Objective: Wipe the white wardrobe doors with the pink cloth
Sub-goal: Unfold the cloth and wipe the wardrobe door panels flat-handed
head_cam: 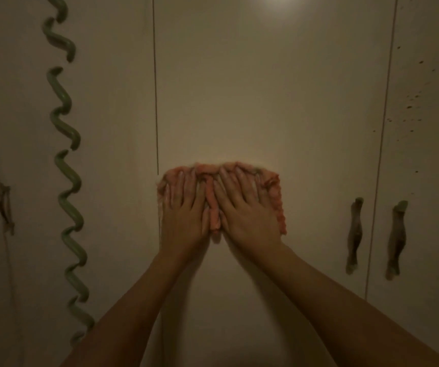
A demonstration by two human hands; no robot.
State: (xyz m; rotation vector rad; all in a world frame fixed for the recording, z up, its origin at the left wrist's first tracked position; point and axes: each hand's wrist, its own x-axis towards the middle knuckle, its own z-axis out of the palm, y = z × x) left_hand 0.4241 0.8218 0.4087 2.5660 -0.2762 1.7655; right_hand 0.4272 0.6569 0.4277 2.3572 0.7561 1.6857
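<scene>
Both hands lie flat with fingers spread, neither curled into a true grip: the left hand [186,207] and the right hand [242,205] press side by side on the pink cloth [274,192], palms down, pinning it against the middle wardrobe door [266,88]. A bunched ridge of cloth stands up between the two hands. The cloth is directly under the palms, its longer side running across the door, with more of it showing beyond the right hand than the left. The left hand sits just beside the door gap [156,102]. Outward to the right, past another gap, the right door [430,154] carries dark specks [411,102], and two dark handles [354,234] flank that gap. A green wavy strip [67,181] runs down the left door. Judging by the specks, the right hand is nearer to the dirtiest panel.
</scene>
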